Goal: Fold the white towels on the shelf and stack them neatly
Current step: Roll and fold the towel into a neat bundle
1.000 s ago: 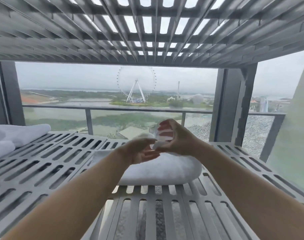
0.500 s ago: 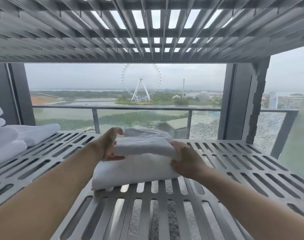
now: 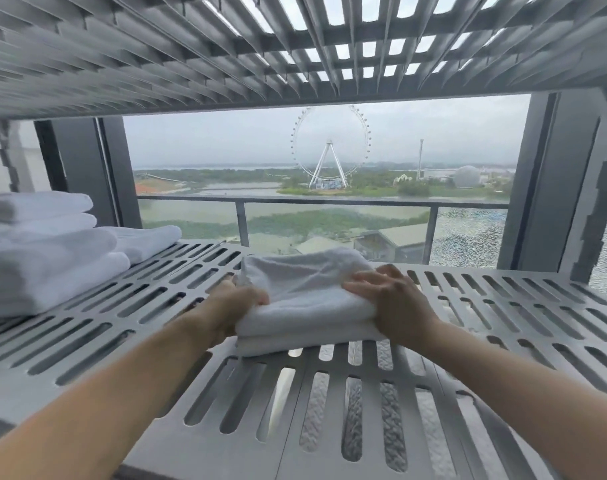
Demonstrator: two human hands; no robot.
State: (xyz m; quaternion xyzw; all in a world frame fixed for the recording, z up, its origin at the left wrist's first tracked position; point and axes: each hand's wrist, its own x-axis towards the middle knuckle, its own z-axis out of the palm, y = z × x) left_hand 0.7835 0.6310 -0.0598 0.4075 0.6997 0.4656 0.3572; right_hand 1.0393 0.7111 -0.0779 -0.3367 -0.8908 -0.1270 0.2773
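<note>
Within the last half second the folded towel (image 3: 305, 289) had been flattened at the middle of the shelf (image 3: 502, 306), left hand (image 3: 239, 303) curled round its left edge, right hand (image 3: 392, 299) pressing with fingers spread, seemingly ready for the stack (image 3: 45, 258) at left.

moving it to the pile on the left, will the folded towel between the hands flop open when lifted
Probably floppy: the folded towel has a creased, rumpled top layer, so support both sides, where the left hand and right hand sit. Its puffy layers suggest it is light for its bulk. The cloth may catch on the slotted shelf rather than slide.
</note>
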